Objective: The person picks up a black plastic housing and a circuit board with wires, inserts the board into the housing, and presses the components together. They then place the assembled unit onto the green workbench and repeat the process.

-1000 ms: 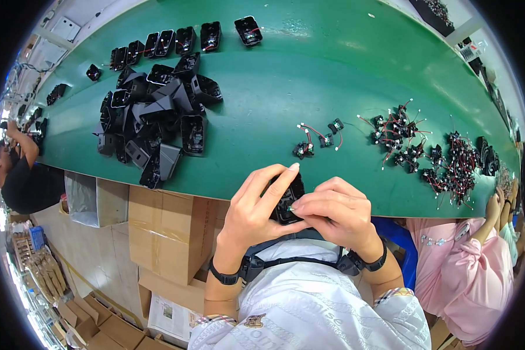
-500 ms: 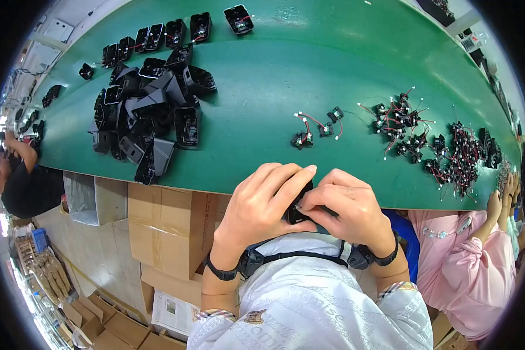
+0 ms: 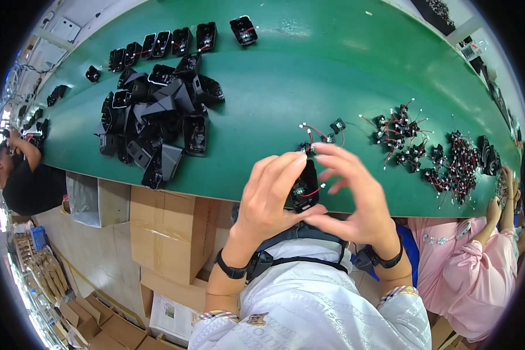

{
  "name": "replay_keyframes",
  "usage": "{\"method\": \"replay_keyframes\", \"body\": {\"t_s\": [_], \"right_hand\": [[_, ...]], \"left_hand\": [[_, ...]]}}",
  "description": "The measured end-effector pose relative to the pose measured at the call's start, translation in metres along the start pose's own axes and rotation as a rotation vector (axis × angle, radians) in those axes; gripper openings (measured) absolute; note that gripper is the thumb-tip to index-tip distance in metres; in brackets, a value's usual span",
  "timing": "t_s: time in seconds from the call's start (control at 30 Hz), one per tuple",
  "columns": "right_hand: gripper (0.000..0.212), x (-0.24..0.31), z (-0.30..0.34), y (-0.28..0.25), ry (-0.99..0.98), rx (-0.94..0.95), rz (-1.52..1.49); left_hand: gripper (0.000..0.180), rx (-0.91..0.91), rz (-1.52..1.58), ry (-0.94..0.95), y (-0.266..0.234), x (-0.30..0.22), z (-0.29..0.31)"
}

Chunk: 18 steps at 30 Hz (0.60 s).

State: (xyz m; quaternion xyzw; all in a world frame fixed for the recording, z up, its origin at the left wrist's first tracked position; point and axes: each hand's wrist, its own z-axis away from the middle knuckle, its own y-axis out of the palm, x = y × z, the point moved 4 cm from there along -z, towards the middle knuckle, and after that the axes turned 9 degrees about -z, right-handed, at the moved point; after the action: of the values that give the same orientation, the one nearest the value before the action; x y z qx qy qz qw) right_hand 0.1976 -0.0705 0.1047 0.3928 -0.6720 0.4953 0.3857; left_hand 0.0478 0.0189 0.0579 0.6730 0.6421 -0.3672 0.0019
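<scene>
Moved since half a second ago: mostly the right hand [image 3: 359,204], out of its pinch over the black housing [image 3: 309,174] and now fanned wide next to it. Also showing more of the housing's open side, with a small green board [image 3: 298,191] inside and a thin red wire [image 3: 314,193] poking out over the right edge to a white plug [image 3: 323,185].

For doing this bit well, just going by the look of it: keep the left hand [image 3: 267,201] firm and the open side facing up. Press near the edges of the board rather than on the wire, and go gently. Probably worth checking for a flat seat before letting go, and keeping the wire slack and away from the rim. Easy to snag a plug otherwise, at a guess.

As for the fingers: clamped along the left side of the housing on the left hand, with the thumb across the near end. On the right hand, spread well apart, a bit blurred, apparently holding nothing. Can't tell about the right thumb touching the near end or not.

Housing currently held up between both hands, over the near edge of the green worktop [image 3: 256,111]. Just beyond, a few loose wired modules [image 3: 338,125], partly hidden. Off to the left, a heap of black housings [image 3: 157,109].
</scene>
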Motion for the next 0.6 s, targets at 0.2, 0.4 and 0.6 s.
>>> {"method": "replay_keyframes", "body": {"t_s": [0.2, 0.4, 0.6], "right_hand": [[0.083, 0.0, -0.028, 0.01, -0.037, 0.118, 0.184], [0.077, -0.013, -0.121, -0.029, -0.088, 0.066, 0.464], [0.071, -0.096, -0.256, -0.047, 0.028, 0.038, 0.743]], "left_hand": [[0.088, -0.048, 0.028, -0.025, 0.007, 0.007, -0.006], [0.047, -0.047, -0.473, -0.228, -0.047, 0.047, -0.014], [0.04, 0.016, -0.735, -0.435, -0.074, 0.081, 0.003]]}}
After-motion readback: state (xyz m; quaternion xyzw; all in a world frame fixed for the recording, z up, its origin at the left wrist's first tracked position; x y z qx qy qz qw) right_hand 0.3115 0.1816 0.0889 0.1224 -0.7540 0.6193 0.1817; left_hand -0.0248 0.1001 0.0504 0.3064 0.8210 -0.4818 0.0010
